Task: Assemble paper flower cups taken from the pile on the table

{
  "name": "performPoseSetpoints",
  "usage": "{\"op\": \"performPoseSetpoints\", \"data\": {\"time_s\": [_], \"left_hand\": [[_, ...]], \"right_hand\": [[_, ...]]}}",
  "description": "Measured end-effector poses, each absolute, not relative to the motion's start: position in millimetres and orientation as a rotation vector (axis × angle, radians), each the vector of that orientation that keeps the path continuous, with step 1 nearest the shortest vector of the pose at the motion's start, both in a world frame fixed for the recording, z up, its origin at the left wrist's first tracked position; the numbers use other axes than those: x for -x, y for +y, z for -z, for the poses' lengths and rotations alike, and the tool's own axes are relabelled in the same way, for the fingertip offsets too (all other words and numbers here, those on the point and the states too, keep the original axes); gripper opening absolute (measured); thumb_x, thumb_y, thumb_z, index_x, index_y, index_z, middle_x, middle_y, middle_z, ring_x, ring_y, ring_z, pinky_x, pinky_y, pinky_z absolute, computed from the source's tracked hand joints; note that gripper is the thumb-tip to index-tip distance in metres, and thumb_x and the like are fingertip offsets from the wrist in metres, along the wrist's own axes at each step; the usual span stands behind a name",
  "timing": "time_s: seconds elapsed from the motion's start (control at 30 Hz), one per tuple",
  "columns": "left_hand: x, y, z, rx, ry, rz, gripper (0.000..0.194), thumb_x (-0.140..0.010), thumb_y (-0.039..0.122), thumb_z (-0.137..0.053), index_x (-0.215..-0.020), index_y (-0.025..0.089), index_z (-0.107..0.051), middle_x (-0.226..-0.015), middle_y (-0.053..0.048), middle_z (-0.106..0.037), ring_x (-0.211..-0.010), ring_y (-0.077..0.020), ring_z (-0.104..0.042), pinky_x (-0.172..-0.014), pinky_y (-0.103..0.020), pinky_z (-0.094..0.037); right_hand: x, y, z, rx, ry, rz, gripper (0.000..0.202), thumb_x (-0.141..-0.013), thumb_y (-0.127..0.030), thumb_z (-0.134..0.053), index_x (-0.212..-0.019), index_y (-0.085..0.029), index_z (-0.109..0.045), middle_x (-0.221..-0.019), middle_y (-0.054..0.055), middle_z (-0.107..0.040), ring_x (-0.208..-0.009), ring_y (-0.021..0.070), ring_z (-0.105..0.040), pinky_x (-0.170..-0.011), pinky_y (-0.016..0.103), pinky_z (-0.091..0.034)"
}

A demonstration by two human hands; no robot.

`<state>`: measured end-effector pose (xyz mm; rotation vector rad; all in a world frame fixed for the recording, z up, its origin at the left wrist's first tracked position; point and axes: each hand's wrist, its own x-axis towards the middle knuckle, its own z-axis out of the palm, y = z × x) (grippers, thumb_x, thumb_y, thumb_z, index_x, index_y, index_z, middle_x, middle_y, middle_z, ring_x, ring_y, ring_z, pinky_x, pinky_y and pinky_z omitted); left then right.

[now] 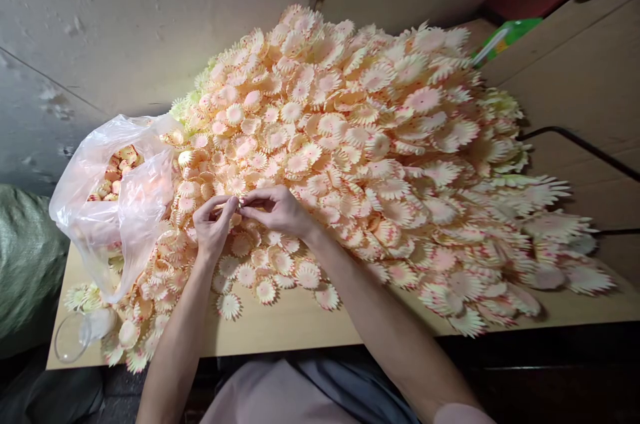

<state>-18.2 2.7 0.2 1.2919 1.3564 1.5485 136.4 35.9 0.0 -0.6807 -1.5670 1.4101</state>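
My left hand [214, 219] and my right hand [274, 209] meet fingertip to fingertip over the front of a big heap of artificial flower pieces [325, 137]. The pieces are cream to pale pink, with fringed petals and reddish tips. Thumb and fingers of both hands are pinched together around something small, mostly hidden, that I cannot make out. Just left of my left hand stands a translucent plastic bag [145, 204], its mouth open, holding small yellowish-red pieces [120, 169].
A clear round dish [73, 339] lies at the table's [270, 331] front left corner. A green sack [30, 271] stands left of the table. Behind the heap are a wall [150, 11], cardboard [575, 71] and a green packet [507, 39]. A dark bar [585, 144] juts in from the right.
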Motion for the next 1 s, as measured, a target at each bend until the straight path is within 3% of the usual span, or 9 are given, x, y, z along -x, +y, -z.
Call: {"op": "performPoseSetpoints", "data": {"time_s": [1.0], "left_hand": [[19.4, 1.2, -0.5, -1.323, 1.352, -1.515, 0.028, -0.076, 0.044, -0.074, -0.076, 0.016, -0.075, -0.074, -0.004, -0.074, -0.067, -0.0138, -0.068, -0.062, -0.022, -0.054]], "right_hand": [[-139.7, 32.5, -5.8, 0.725, -1.549, -1.446, 0.017, -0.077, -0.029, -0.074, -0.086, -0.014, -0.073, -0.083, 0.006, -0.075, -0.074, 0.0169, -0.071, -0.073, 0.029, -0.062]]}}
